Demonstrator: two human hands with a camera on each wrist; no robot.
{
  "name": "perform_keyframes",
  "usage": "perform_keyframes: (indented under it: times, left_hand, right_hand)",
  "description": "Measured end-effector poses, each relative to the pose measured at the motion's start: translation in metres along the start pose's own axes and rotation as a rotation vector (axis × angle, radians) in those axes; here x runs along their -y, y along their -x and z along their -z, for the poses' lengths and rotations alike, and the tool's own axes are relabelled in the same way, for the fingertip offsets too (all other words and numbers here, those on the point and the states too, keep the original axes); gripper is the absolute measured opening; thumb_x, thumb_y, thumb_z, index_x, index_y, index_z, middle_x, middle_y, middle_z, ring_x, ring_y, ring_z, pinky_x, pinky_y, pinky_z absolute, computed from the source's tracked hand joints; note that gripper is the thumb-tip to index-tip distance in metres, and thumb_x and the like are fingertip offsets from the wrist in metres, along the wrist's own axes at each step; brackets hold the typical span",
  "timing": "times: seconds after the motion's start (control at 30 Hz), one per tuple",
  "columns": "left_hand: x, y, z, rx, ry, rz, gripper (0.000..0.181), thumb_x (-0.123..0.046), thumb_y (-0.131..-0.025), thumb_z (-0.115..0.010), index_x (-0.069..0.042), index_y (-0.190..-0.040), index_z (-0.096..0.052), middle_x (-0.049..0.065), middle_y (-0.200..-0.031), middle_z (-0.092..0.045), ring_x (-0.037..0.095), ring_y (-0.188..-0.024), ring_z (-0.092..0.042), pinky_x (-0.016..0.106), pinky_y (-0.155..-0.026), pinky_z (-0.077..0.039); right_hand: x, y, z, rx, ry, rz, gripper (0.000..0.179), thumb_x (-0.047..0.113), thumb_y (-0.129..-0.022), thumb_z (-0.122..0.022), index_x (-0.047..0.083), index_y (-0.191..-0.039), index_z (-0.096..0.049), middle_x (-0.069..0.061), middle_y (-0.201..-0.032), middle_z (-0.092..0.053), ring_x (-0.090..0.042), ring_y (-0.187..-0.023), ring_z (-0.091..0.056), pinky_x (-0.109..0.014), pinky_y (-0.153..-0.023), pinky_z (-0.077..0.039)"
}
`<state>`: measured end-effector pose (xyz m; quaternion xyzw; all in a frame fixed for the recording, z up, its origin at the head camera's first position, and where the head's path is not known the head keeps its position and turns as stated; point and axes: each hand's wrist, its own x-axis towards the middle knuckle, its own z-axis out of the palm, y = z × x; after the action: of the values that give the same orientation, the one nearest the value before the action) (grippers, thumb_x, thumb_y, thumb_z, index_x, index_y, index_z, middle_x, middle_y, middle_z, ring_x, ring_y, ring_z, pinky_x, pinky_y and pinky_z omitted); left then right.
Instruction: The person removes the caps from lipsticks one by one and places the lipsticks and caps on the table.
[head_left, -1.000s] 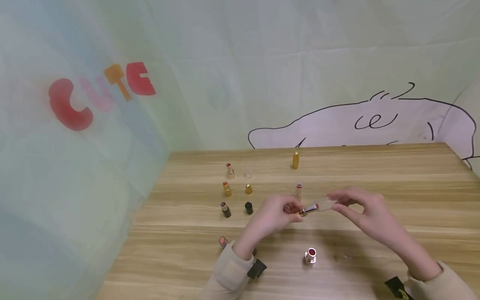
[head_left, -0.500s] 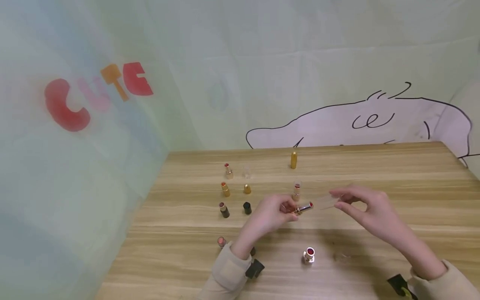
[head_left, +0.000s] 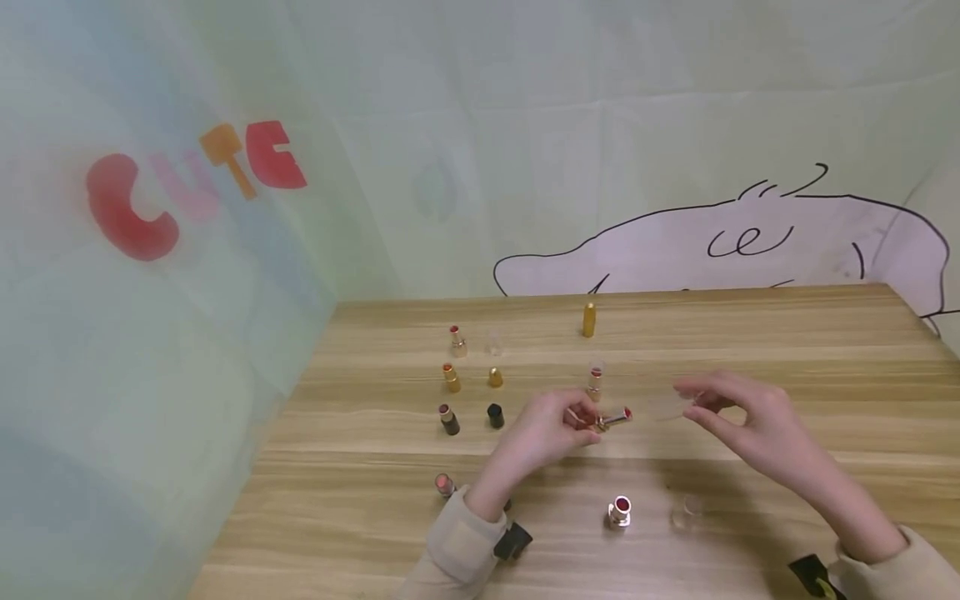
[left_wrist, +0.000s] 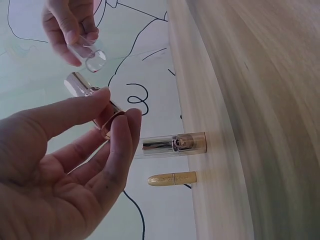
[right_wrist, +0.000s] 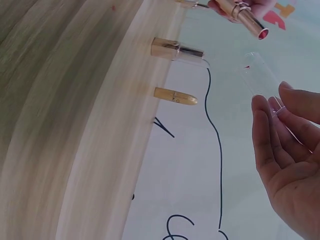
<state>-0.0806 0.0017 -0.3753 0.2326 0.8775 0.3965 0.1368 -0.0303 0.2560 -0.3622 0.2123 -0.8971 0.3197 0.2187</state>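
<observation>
My left hand (head_left: 551, 427) pinches the base of a gold lipstick (head_left: 617, 418) between thumb and fingers, its red tip pointing right. In the left wrist view the shiny lipstick tube (left_wrist: 77, 85) is uncovered. With thumb and fingertips my right hand (head_left: 738, 412) holds a clear cap (head_left: 666, 407), apart from the lipstick, its open end facing the tube. The right wrist view shows that clear cap (right_wrist: 262, 75) more plainly. Just behind the left hand stands a capped lipstick (head_left: 595, 382) with a transparent cover. An uncapped lipstick (head_left: 619, 512) stands in front, beside a clear cap (head_left: 686, 513).
At the left, uncapped lipsticks stand in a column, among them a gold one (head_left: 451, 378) and a black one (head_left: 448, 419). Their caps, gold (head_left: 495, 377), black (head_left: 496, 416) and clear (head_left: 494, 342), are alongside. A closed gold lipstick (head_left: 588, 320) stands near the wooden table's (head_left: 787, 333) back edge.
The right hand has drawn the clear cap away to the right, off the lipstick, whose red end now shows bare. The left hand has stayed nearly in place.
</observation>
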Motion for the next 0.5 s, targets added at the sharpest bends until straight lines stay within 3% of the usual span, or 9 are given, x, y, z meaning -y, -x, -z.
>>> perform_keyframes:
  times: [0.33,0.5]
  left_hand:
    - [-0.001,-0.006,-0.007,-0.009,0.031,0.030,0.021,-0.005,-0.078,-0.074,-0.010,-0.095,-0.065,-0.001,-0.089,-0.069,0.003,-0.076,-0.060,0.015,-0.066,-0.049]
    - [-0.003,-0.009,-0.013,-0.024,0.002,0.028,0.022,-0.005,-0.076,-0.076,-0.012,-0.092,-0.063,-0.002,-0.086,-0.069,0.002,-0.076,-0.060,0.015,-0.069,-0.048]
  right_hand:
    - [-0.010,0.004,-0.004,0.023,0.028,0.025,0.033,0.000,-0.074,-0.077,0.011,-0.105,-0.071,0.009,-0.083,-0.070,0.006,-0.074,-0.058,-0.008,-0.066,-0.044]
    - [-0.013,0.006,-0.008,0.030,0.053,0.043,0.035,0.002,-0.074,-0.078,0.014,-0.106,-0.072,0.011,-0.086,-0.069,0.006,-0.073,-0.057,-0.012,-0.064,-0.046]
